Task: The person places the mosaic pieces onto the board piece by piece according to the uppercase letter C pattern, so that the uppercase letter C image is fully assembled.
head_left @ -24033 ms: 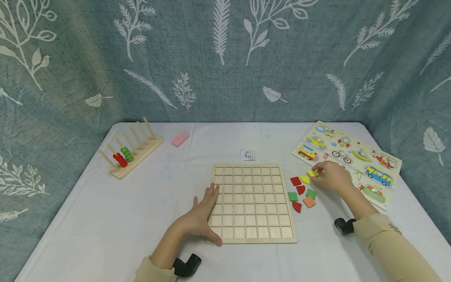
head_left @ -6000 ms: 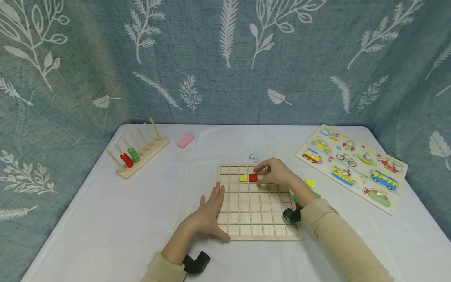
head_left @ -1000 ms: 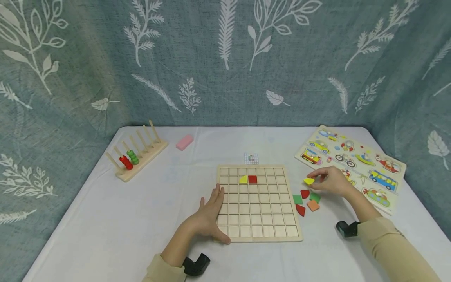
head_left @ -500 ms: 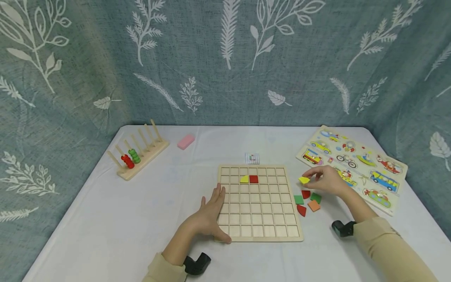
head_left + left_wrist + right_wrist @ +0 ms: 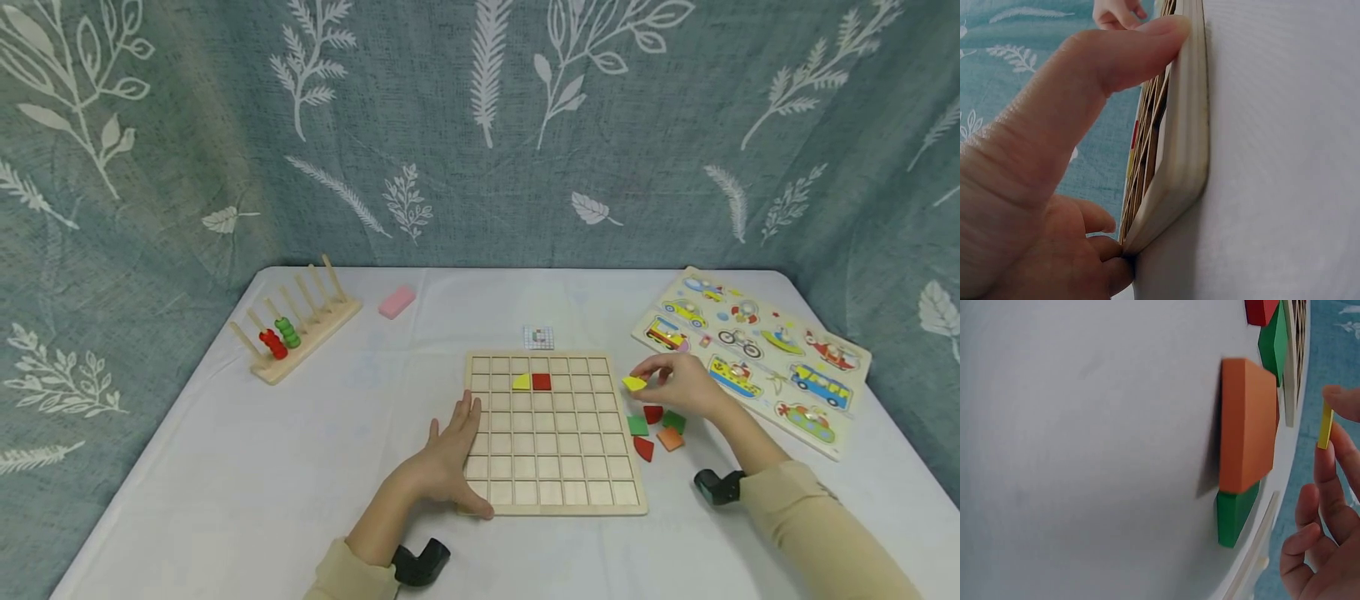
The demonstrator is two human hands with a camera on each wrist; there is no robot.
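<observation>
My right hand [image 5: 688, 385] pinches a yellow quarter-circle tile [image 5: 633, 383] between thumb and fingers, just right of the wooden grid board [image 5: 639, 492]. In the right wrist view the yellow tile [image 5: 1325, 428] is seen edge-on, raised off the table. My left hand [image 5: 438, 467] rests with spread fingers along the board's left edge, its thumb [image 5: 1147, 47] over the near rim. In the second row of cells lie a yellow quarter-circle tile [image 5: 521, 382] and a red square tile [image 5: 542, 382], side by side.
Loose tiles lie right of the board: green [image 5: 637, 426], red [image 5: 643, 448], orange [image 5: 671, 438] and others. A small pattern card [image 5: 538, 337] sits behind it. A vehicle puzzle board [image 5: 750, 358] is at right; a peg rack [image 5: 315, 333] and pink block [image 5: 397, 302] stand at left.
A yellow tile and a red square have gone into the grid. My right hand has since picked up another yellow tile and moved left toward the board. The left hand stays at its edge.
</observation>
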